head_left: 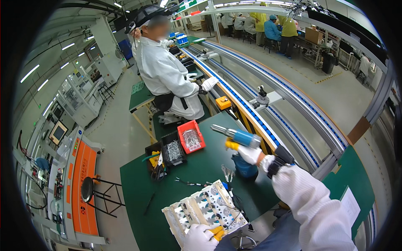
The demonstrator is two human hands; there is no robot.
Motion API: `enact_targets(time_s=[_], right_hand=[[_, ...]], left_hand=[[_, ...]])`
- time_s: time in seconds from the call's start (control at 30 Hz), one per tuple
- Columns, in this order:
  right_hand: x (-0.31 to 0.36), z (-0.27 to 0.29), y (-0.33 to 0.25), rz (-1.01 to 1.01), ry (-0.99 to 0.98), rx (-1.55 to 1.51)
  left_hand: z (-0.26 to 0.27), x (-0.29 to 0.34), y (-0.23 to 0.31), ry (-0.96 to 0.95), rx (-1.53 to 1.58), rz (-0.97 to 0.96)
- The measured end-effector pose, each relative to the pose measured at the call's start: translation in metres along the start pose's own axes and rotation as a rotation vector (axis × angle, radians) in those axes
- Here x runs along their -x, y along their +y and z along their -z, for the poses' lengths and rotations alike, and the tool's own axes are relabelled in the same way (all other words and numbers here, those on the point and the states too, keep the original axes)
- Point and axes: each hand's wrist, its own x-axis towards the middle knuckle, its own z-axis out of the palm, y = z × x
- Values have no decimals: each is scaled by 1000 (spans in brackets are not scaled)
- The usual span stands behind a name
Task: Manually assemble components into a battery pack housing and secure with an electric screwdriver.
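Note:
My right hand [248, 153], in a white glove with yellow fingertips, is wrapped round the grip of a blue cordless power driver [246, 139]. Its silver barrel points left, above the table. The blue base hangs below my hand. A white plastic frame [197, 208] with round cutouts, metal parts and dark wires lies tilted at the table's near edge. My left hand [200, 237], gloved the same way, grips the frame's near edge, with its yellow fingertips on the top face.
On the green table [140, 184] stand a red bin [202, 146] and a black bin [172, 161] of small metal parts, plus a bin with yellow-handled tools [155, 162]. A roller conveyor [247, 106] runs along the right. A co-worker [165, 71] stands beyond the table.

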Motion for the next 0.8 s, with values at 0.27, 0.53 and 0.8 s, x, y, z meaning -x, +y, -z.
enact_targets(time_s=[0.27,0.53,0.8], right_hand=[[82,34,-18,-33,-101,-139],[77,13,-8,-51,-107,-418],[60,26,-18,-155,-147,-377]], left_hand=[[14,-196,-103,77,-262,273],[-83,-297,-290,37,-386,829],[-105,-300,-261,-60,-393,859]])
